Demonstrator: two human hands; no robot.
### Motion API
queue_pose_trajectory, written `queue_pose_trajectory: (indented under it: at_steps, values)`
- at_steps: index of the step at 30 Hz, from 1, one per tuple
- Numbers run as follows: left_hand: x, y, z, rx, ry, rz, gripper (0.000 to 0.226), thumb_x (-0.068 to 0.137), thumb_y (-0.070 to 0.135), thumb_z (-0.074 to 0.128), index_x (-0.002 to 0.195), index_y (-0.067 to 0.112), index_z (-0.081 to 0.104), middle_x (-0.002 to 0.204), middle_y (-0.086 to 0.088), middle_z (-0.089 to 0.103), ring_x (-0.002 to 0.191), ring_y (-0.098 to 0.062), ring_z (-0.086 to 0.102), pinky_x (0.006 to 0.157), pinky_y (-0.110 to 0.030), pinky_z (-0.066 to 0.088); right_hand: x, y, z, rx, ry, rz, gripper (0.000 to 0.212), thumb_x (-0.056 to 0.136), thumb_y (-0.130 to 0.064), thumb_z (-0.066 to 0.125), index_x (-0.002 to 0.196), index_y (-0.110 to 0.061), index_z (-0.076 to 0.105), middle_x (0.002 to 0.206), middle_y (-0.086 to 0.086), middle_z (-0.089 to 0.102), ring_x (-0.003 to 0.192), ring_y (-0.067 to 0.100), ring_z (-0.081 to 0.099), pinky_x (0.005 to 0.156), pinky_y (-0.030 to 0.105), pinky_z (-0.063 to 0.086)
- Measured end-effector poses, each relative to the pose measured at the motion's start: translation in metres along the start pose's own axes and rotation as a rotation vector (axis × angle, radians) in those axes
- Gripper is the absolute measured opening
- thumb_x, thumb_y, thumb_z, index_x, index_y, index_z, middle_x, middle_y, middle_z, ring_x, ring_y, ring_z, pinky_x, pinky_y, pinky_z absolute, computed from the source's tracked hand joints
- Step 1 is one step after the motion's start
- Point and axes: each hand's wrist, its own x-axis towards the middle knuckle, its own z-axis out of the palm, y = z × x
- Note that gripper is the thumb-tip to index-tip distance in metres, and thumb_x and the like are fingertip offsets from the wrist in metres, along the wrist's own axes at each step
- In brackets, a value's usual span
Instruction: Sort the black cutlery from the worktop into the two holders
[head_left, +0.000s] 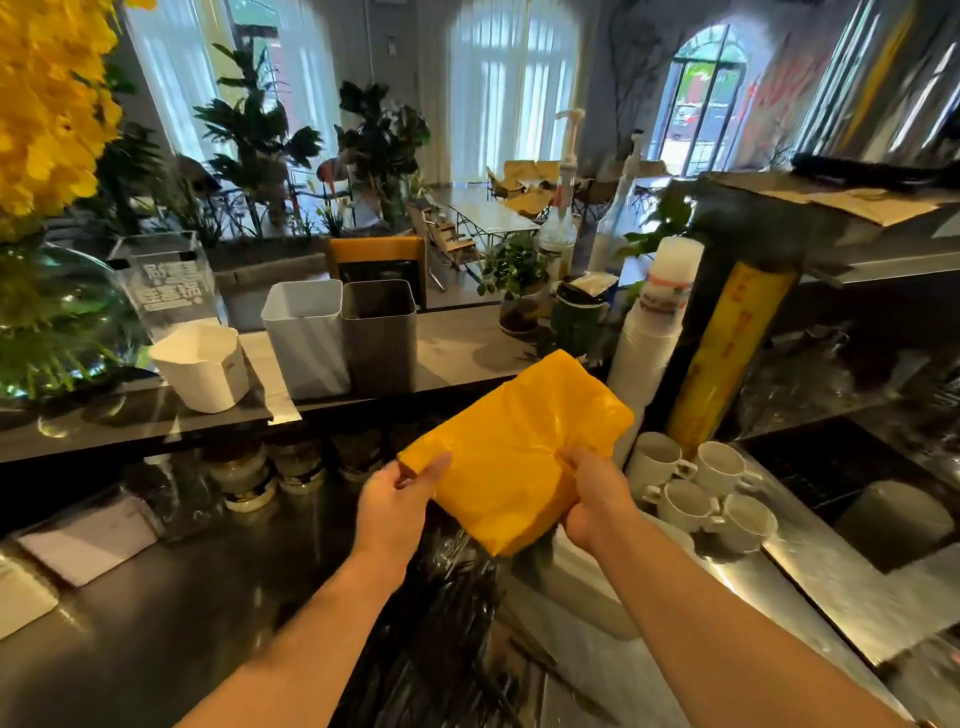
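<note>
A heap of black cutlery (447, 613) lies on the dark worktop between my forearms, partly hidden by them. On the raised counter behind stand the two holders side by side: a light grey holder (306, 338) on the left and a dark grey holder (382, 338) on the right. I hold a folded yellow plastic bag (514, 447) in the air above the cutlery. My left hand (395, 499) pinches its left corner, and my right hand (592, 499) grips its lower right edge.
A white cup (205, 366) stands left of the holders, with a glass vase of yellow flowers (47, 312) further left. Several white mugs (701, 488), a stack of cups (649, 353) and a sink (857, 493) are at the right. Papers (88, 540) lie at the left.
</note>
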Motion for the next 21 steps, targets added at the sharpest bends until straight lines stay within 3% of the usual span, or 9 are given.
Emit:
queue_pose_trajectory:
  at_steps: [1, 3, 5, 7, 9, 13, 18, 21]
  values:
    - [0.003, 0.002, -0.004, -0.112, 0.148, -0.045, 0.049, 0.073, 0.061, 0.082, 0.096, 0.021, 0.067, 0.107, -0.005, 0.076, 0.112, -0.028, 0.068, 0.096, -0.042, 0.052, 0.000, -0.001, -0.007, -0.026, -0.001, -0.021, 0.057, 0.101, -0.015, 0.066, 0.154, -0.022, 0.046, 0.142, 0.014, 0.062, 0.120, 0.042, 0.063, 0.103, 0.060, 0.051]
    - [0.014, 0.007, -0.012, -0.187, 0.348, -0.106, 0.047, 0.078, 0.061, 0.082, 0.086, 0.018, 0.063, 0.103, -0.006, 0.075, 0.106, -0.026, 0.070, 0.100, -0.046, 0.050, -0.003, 0.000, -0.020, -0.049, -0.017, -0.055, 0.053, 0.100, -0.011, 0.064, 0.150, -0.023, 0.050, 0.131, 0.013, 0.068, 0.111, 0.040, 0.068, 0.096, 0.059, 0.056]
    - [0.024, 0.011, -0.013, -0.007, 0.208, -0.125, 0.062, 0.071, 0.072, 0.080, 0.098, 0.018, 0.066, 0.106, -0.005, 0.074, 0.106, -0.026, 0.071, 0.097, -0.046, 0.052, -0.011, -0.001, -0.032, -0.081, -0.040, -0.072, 0.049, 0.099, -0.010, 0.061, 0.146, -0.024, 0.054, 0.124, 0.011, 0.071, 0.108, 0.039, 0.070, 0.091, 0.056, 0.058]
    - [0.022, 0.020, 0.001, 0.230, -0.123, -0.179, 0.082, 0.059, 0.086, 0.076, 0.112, 0.024, 0.067, 0.111, -0.004, 0.074, 0.104, -0.027, 0.072, 0.093, -0.049, 0.056, -0.023, -0.004, -0.039, -0.153, -0.097, -0.060, 0.042, 0.100, -0.010, 0.060, 0.140, -0.024, 0.057, 0.120, 0.010, 0.071, 0.107, 0.038, 0.068, 0.084, 0.051, 0.057]
    - [0.015, 0.027, 0.027, 0.371, -0.308, -0.191, 0.072, 0.067, 0.081, 0.076, 0.116, 0.029, 0.067, 0.110, 0.000, 0.075, 0.102, -0.024, 0.072, 0.087, -0.045, 0.059, -0.030, -0.007, -0.046, -0.212, -0.171, -0.043, 0.031, 0.100, -0.014, 0.062, 0.130, -0.023, 0.062, 0.114, 0.010, 0.072, 0.102, 0.035, 0.068, 0.073, 0.045, 0.056]
    - [-0.002, 0.020, 0.082, 0.363, -0.296, -0.055, 0.029, 0.090, 0.051, 0.077, 0.113, 0.034, 0.074, 0.099, 0.007, 0.079, 0.094, -0.018, 0.075, 0.083, -0.041, 0.061, -0.029, -0.021, -0.070, -0.221, -0.320, 0.002, 0.022, 0.097, -0.036, 0.071, 0.116, -0.025, 0.067, 0.100, 0.006, 0.081, 0.090, 0.028, 0.074, 0.067, 0.042, 0.056]
    - [-0.009, -0.007, 0.146, 0.305, -0.333, -0.164, 0.021, 0.098, 0.035, 0.071, 0.115, 0.023, 0.074, 0.105, -0.003, 0.080, 0.092, -0.025, 0.078, 0.077, -0.042, 0.063, 0.040, -0.056, -0.144, -0.180, -0.118, -0.040, 0.038, 0.098, -0.027, 0.074, 0.132, -0.015, 0.062, 0.113, 0.016, 0.078, 0.098, 0.040, 0.075, 0.078, 0.060, 0.063]
    - [-0.007, -0.028, 0.183, 0.268, -0.332, -0.251, 0.022, 0.102, 0.034, 0.066, 0.119, 0.021, 0.071, 0.107, -0.007, 0.080, 0.098, -0.031, 0.077, 0.091, -0.056, 0.060, 0.074, -0.069, -0.185, -0.168, -0.068, -0.058, 0.048, 0.095, -0.030, 0.078, 0.137, -0.018, 0.060, 0.116, 0.014, 0.076, 0.100, 0.039, 0.075, 0.073, 0.052, 0.063]
